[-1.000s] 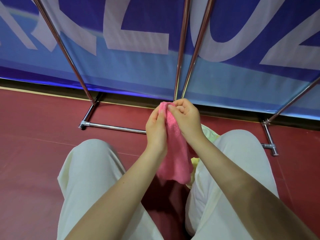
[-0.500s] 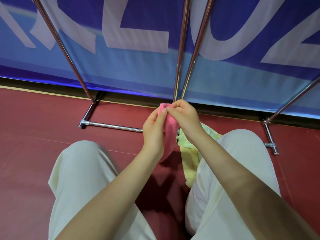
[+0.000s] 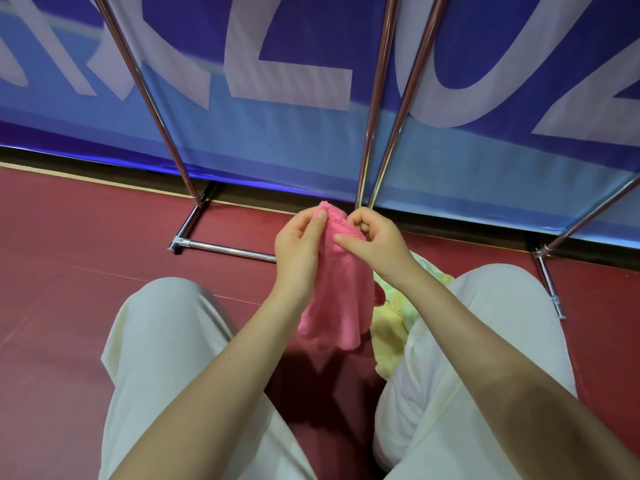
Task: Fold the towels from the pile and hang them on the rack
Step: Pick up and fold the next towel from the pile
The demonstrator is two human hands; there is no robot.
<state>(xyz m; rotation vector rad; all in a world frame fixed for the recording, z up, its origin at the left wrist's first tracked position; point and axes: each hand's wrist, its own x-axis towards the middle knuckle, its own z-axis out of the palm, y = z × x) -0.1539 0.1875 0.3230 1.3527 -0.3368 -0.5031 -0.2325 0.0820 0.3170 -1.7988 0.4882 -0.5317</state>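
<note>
A pink towel (image 3: 341, 299) hangs bunched between my knees, held up by its top edge. My left hand (image 3: 298, 247) pinches the top left of it with thumb and fingers. My right hand (image 3: 374, 240) grips the top right, its thumb lying across the cloth. Under the pink towel, a yellow-green towel (image 3: 391, 327) lies on the floor against my right leg, mostly hidden. The chrome rack (image 3: 372, 140) stands just beyond my hands, its poles rising out of the frame and its base bar (image 3: 228, 249) resting on the floor.
I am sitting on a red floor (image 3: 69, 271) with both white-trousered legs (image 3: 166, 358) spread forward. A blue banner with large white letters (image 3: 277, 98) stands behind the rack. A rack foot (image 3: 550, 292) lies at the right.
My hands have moved slightly apart along the towel's top edge, and the pink towel now hangs lower and more spread than half a second ago.
</note>
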